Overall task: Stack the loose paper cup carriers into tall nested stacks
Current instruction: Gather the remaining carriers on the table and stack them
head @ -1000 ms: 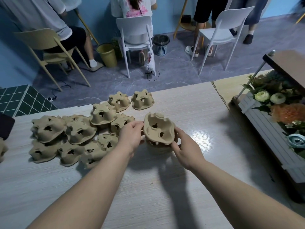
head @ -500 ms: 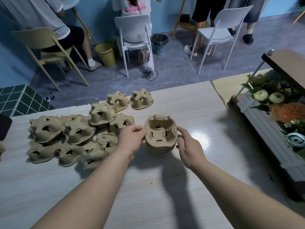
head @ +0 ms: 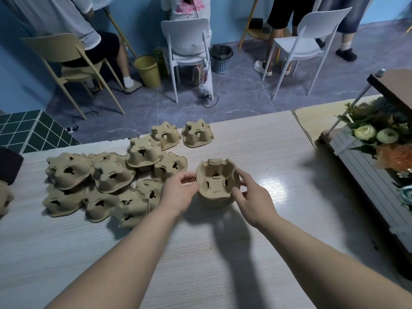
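Observation:
A nested stack of brown pulp cup carriers (head: 217,184) stands in the middle of the pale wooden table (head: 256,241), its hollow side facing me. My left hand (head: 178,191) pinches the stack's left rim between thumb and fingers. My right hand (head: 252,197) holds its right side, fingers curled against the wall. To the left lies a heap of several loose carriers (head: 107,186), most turned bottom up. Two more carriers (head: 197,134) sit apart near the table's far edge.
A grey planter box with artificial flowers (head: 379,148) and a slanted board on a metal rod stand at the right. A dark object (head: 9,166) lies at the left edge. Beyond the table are chairs (head: 187,41), bins (head: 148,70) and seated people.
The top carrier, held tilted above the stack a second ago, has been lowered and now sits nested in the stack. Both hands stayed at its sides.

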The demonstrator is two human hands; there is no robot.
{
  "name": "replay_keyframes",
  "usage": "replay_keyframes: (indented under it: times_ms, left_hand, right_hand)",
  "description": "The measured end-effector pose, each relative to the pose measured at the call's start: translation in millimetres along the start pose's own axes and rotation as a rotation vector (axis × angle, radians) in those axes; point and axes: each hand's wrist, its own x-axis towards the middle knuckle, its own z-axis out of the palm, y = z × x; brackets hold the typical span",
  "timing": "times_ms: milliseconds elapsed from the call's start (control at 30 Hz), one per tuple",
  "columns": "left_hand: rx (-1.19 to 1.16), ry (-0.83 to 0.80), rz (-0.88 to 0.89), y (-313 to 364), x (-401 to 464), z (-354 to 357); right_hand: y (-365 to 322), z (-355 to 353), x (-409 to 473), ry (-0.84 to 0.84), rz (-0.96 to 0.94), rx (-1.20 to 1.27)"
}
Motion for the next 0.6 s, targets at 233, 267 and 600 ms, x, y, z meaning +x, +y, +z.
replay_keyframes:
  times_ms: [233,267,600]
  left_hand:
    - [0.374,0.249,0.203,6,33,-57]
    - [0.435,0.288,0.225,9,41,-67]
    - [0.86,0.193,0.296,17,122,-115]
  right_hand:
    - [-12,21,11,0.006,-0.038,-0.078]
    - [-12,23,12,0.014,-0.04,-0.091]
    - [-18,37,20,0.082,-0.025,-0.208]
